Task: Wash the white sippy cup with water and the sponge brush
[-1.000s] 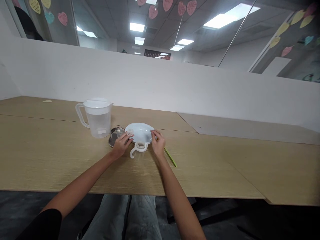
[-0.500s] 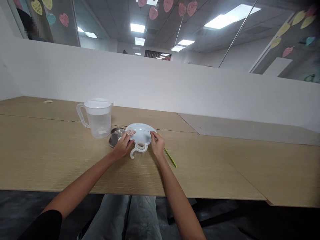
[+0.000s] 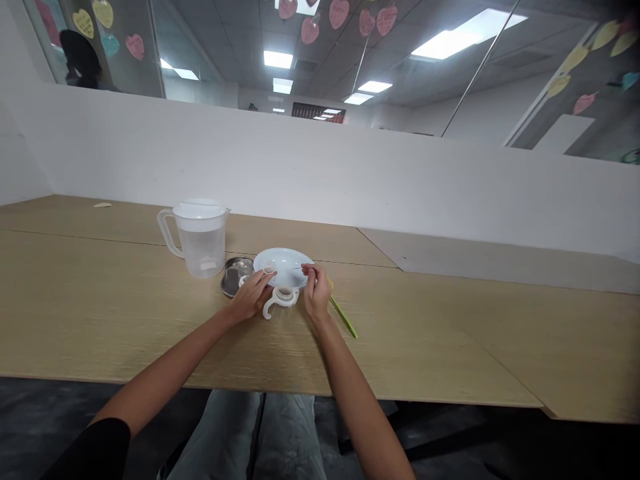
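Over the white plate (image 3: 295,256), the left hand (image 3: 250,298) pinches a small clear cap (image 3: 269,267) between its fingertips, while the right hand (image 3: 316,292) closes thumb and forefinger narrowly on a hair-thin strand (image 3: 295,267), too fine to identify. A loosened pinch could drop the cap, which might roll off the plate, or lose the strand against the pale surface. Just below, a white-handled clear cup (image 3: 279,300) sits against the left hand, so a careless wrist could knock it, or tip the steel dish (image 3: 233,277) beside the plate
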Demonstrator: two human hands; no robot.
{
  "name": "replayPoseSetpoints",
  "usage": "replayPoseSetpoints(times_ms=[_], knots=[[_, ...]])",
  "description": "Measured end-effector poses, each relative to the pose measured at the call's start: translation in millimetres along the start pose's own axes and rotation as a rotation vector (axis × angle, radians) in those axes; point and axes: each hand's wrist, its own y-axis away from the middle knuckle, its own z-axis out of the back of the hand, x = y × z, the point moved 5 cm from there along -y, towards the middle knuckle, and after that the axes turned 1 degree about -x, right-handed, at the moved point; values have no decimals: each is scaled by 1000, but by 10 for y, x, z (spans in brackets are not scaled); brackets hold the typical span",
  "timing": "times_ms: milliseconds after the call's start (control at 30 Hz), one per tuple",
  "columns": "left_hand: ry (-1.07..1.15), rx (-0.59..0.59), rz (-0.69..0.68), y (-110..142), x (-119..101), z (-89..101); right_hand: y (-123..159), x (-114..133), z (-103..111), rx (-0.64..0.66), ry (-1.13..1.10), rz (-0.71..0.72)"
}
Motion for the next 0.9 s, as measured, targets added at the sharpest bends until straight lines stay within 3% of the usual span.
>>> replayPoseSetpoints(times_ms=[100,167,267,367,500,900], knots=[[-70,13,-30,24,-6,-48,65,222,106,-167,-58,266],[-126,24,-54,37,-20,-79,135,425,148,-189,-83,492],[-185,46,-75,47,-51,-104,254,711,127,-71,-110,761],[-215,36,-59,45,-71,-86,360,887,49,72,-90,913],[-243,18,-49,47,-81,-66,406,946,-25,149,-98,957],[-188,9,-35,59,-31,-104,318,880,-35,130,-144,841]])
